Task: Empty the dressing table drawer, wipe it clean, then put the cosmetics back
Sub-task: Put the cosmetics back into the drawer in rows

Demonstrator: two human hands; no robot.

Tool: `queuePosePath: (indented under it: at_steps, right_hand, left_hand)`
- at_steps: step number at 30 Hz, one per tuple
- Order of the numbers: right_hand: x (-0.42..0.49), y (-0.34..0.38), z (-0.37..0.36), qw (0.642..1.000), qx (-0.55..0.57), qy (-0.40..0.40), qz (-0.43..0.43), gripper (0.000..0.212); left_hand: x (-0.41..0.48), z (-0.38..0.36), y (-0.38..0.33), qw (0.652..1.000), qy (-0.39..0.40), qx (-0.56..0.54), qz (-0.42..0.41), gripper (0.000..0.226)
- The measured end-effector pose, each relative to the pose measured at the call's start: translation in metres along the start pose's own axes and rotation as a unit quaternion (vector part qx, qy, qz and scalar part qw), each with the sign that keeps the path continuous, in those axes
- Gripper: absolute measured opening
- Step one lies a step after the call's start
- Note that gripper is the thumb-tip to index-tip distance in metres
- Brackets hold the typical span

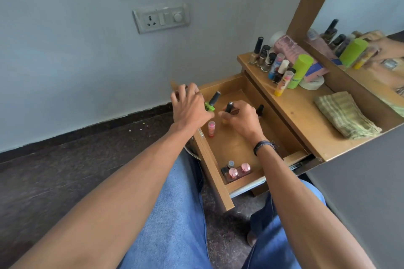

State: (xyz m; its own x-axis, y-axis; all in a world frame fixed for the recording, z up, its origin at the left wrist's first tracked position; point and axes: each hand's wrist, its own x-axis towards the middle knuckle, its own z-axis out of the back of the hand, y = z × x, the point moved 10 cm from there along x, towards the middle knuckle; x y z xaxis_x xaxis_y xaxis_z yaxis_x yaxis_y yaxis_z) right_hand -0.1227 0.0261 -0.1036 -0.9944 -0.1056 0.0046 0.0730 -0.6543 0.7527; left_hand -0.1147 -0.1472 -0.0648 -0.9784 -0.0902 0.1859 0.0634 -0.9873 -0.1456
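Left hand (189, 106) pinches green black-capped bottle (210, 106); right hand (241, 118) grips dark-capped bottle (229, 107) over wooden drawer (235, 145).

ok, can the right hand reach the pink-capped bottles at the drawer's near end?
Probably yes: nothing covers the pink-capped bottles in the open drawer, though the right hand grips a black-capped bottle.

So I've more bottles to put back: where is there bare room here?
In the drawer, the floor is bare between the pink tube and the near-corner bottles; the far end is crowded: left hand, green bottle, right hand, black-capped bottle. On the tabletop, a patch is bare between the bottle row and the cloth.
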Motion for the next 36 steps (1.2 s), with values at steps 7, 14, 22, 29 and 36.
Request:
queuePosePath:
  at_steps: [7, 14, 22, 29, 36]
  right_hand:
    - [0.021, 0.024, -0.007, 0.999, 0.039, 0.001, 0.028, 0.021]
    - [0.024, 0.016, -0.018, 0.996, 0.086, 0.028, 0.006, 0.013]
    - [0.026, 0.022, -0.030, 0.995, -0.008, 0.082, 0.054, 0.010]
    - [0.030, 0.024, -0.042, 0.994, -0.032, 0.081, 0.068, 0.015]
    - [0.025, 0.006, -0.047, 0.996, 0.036, 0.078, 0.031, 0.019]
  left_hand:
    - [-0.001, 0.000, -0.002, 1.000, -0.005, 0.013, -0.008, 0.043]
    - [-0.001, -0.002, -0.002, 0.999, 0.004, 0.032, -0.012, 0.038]
    - [-0.002, -0.002, 0.001, 1.000, 0.014, -0.009, -0.004, 0.030]
    - [-0.003, -0.001, 0.004, 0.999, 0.024, -0.031, 0.013, 0.024]
    - [-0.002, -0.002, 0.007, 0.999, 0.017, -0.031, 0.026, 0.016]
